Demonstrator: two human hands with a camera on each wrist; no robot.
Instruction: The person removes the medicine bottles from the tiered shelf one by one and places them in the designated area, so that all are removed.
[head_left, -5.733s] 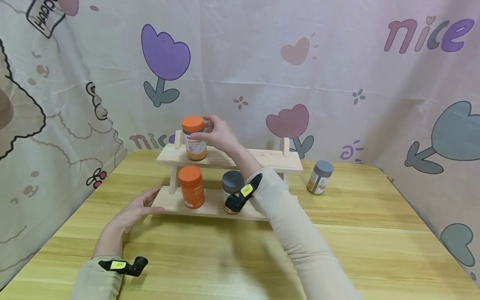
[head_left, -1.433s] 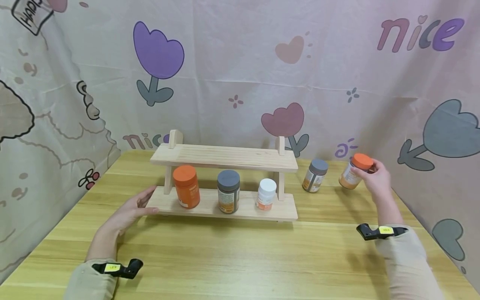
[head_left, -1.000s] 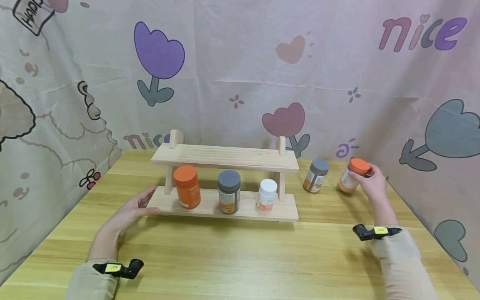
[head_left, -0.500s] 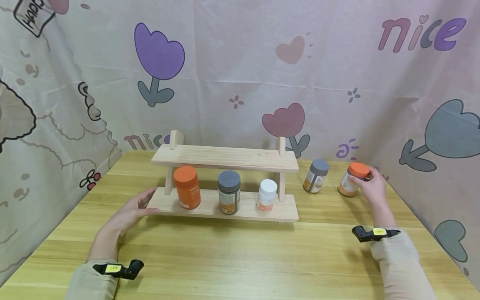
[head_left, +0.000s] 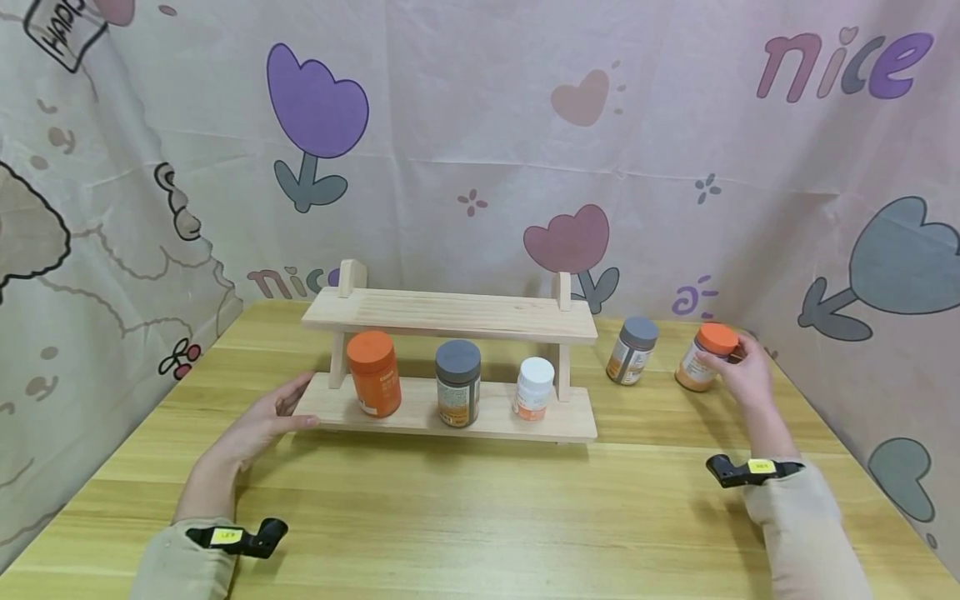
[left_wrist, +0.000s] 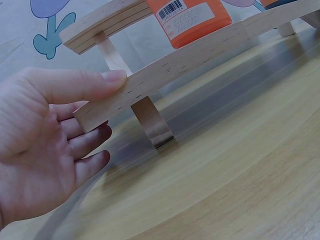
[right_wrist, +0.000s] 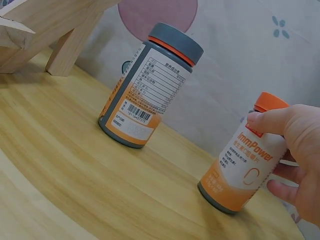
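Note:
My right hand (head_left: 747, 372) grips an orange-capped supplement bottle (right_wrist: 239, 165), thumb on its front and fingers behind. That bottle stands upright on the table at the right. Just left of it is a grey-capped bottle (head_left: 632, 352). At the left, my left hand (head_left: 255, 427) holds the end of the two-tier wooden shelf (head_left: 450, 312); in the left wrist view its thumb lies on top of the lower board (left_wrist: 165, 70) with fingers beneath. On that lower board stand an orange bottle (head_left: 374, 375), another grey-capped bottle (head_left: 458, 385) and a small white bottle (head_left: 534, 390).
The wooden table (head_left: 480, 517) stretches in front of the shelf and to both sides. A patterned cloth (head_left: 450, 108) hangs behind and along the sides, close to the table's back edge. Two wooden pegs rise from the upper board.
The orange-capped bottle went from the upper board to the table at the right, and my right hand lowered it there. The white bottle came into sight. My left hand stayed on the shelf.

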